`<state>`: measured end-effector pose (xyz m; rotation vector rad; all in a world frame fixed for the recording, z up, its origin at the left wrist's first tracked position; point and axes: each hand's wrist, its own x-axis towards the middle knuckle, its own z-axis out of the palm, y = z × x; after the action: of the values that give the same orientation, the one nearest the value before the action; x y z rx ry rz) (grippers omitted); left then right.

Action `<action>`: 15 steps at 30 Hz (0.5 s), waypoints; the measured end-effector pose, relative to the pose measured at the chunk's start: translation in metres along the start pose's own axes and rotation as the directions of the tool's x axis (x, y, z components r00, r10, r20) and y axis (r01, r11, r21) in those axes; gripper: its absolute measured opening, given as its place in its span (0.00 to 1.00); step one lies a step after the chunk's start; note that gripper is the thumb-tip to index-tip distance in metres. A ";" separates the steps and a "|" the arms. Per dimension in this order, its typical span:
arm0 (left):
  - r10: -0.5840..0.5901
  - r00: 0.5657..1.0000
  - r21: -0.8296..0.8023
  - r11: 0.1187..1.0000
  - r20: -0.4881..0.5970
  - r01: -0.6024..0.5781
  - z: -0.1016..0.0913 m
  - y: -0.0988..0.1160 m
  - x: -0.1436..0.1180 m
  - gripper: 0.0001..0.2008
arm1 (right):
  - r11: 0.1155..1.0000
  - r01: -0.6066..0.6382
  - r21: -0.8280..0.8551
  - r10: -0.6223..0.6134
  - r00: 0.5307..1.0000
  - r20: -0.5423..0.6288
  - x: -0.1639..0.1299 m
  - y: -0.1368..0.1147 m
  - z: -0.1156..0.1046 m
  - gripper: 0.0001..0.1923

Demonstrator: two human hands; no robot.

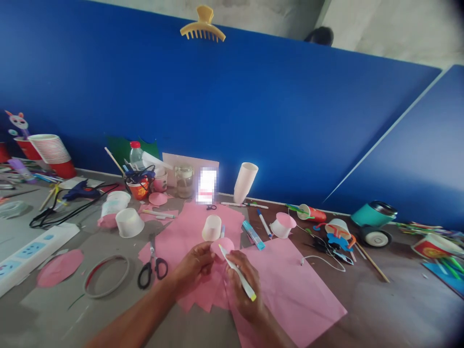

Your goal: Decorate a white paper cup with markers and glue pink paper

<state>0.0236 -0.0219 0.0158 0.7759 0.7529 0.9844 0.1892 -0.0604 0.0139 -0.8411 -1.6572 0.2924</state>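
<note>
A small round pink paper-covered piece (222,247) is gripped in the left hand (195,263), fingers curled closed around its left edge, low in the middle of the view, over the overlapping pink paper sheets (290,285) spread on the grey table (380,309). A white pen with a yellow-green end (237,273) is pinched in the right hand (243,285), fingers folded shut around the barrel, and its tip is laid against the pink piece. The two hands are seen close together, almost touching.

Just behind the pink piece a small white paper cup (211,227) is stood upside down on the pink sheets. Black-handled scissors (152,267) are lying to the left of the left hand, and a flat ring (106,276) is found further left beside a pink paper disc (60,267). A white power strip (31,251) is stretched along the left edge. To the right of the hands a light blue marker (253,235) and a white cup with a pink cover (283,224) are noted. A tall white cup (245,182) is leaned against the blue partition wall (253,111), on top of which a yellow hair claw (202,26) is perched.
</note>
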 end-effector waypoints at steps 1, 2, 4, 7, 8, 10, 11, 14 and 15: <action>0.001 1.000 -0.002 1.000 0.000 -0.001 0.000 0.000 0.000 0.12 | 1.000 0.004 0.000 -0.004 1.000 -0.001 0.000 0.000 0.000 0.16; 0.002 1.000 -0.003 1.000 -0.001 -0.002 0.000 0.000 0.000 0.12 | 1.000 0.006 0.000 -0.006 1.000 0.000 0.000 -0.001 0.000 0.16; 0.002 1.000 0.002 1.000 0.000 -0.002 0.000 -0.001 0.000 0.12 | 1.000 0.005 0.005 -0.005 1.000 0.003 0.001 -0.001 0.000 0.17; 0.005 1.000 0.017 1.000 0.009 -0.005 0.001 0.000 0.000 0.12 | 1.000 -0.003 0.012 0.003 1.000 0.011 0.001 -0.001 -0.001 0.16; 0.009 1.000 0.021 1.000 0.013 -0.009 0.002 0.000 0.000 0.12 | 1.000 -0.006 0.011 0.006 1.000 0.014 0.001 -0.001 -0.001 0.16; 0.016 1.000 0.029 0.999 0.015 -0.016 0.003 0.002 0.000 0.12 | 1.000 -0.008 0.005 0.008 1.000 0.018 0.001 -0.001 -0.001 0.16; 0.017 1.000 0.032 0.999 0.014 -0.018 0.003 0.002 -0.001 0.12 | 1.000 -0.011 0.004 0.010 1.000 0.018 0.001 -0.001 -0.001 0.16; 0.024 1.000 0.037 0.999 0.009 -0.024 0.003 0.002 -0.001 0.13 | 0.999 -0.032 0.022 0.032 0.999 0.014 0.002 -0.002 -0.001 0.16; 0.027 1.000 0.037 0.999 0.010 -0.027 0.003 0.002 -0.001 0.13 | 0.998 -0.043 0.034 0.043 0.999 0.012 0.002 -0.002 -0.001 0.16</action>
<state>0.0251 -0.0223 0.0194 0.8243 0.7560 0.9926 0.1892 -0.0608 0.0175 -0.8517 -1.6414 0.3546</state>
